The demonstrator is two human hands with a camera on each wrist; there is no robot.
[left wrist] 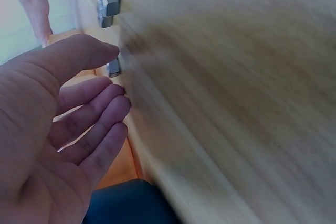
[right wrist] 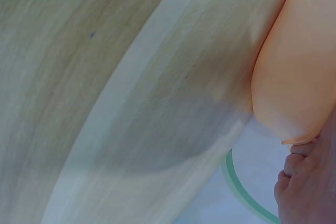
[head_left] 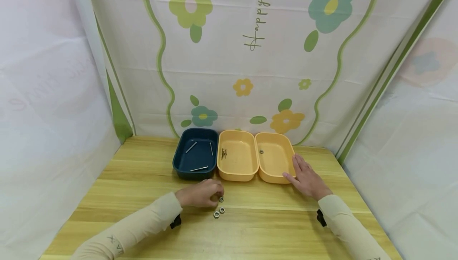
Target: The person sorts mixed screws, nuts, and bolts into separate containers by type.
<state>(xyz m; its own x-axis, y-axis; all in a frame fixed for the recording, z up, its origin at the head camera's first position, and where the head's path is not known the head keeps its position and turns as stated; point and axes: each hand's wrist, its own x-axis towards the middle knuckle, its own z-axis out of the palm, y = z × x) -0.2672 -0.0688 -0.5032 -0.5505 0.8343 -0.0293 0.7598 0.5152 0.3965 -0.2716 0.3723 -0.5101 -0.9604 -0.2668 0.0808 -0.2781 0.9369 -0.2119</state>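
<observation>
My left hand is low over the table, thumb and fingers loosely bent beside a metal hex nut. In the left wrist view a gap separates the thumb from the fingers, and the nut appears beyond it on the tabletop. Two more nuts, one larger and one smaller, lie just nearer. My right hand rests against the right yellow bin, its thumb on the front rim and its extended fingers along the right side. That bin contains one nut.
A dark blue bin with 3 long screws stands at the left of the row. The middle yellow bin contains several small brownish screws. Behind the bins hangs a white flowered cloth, and cloth walls flank the wooden table.
</observation>
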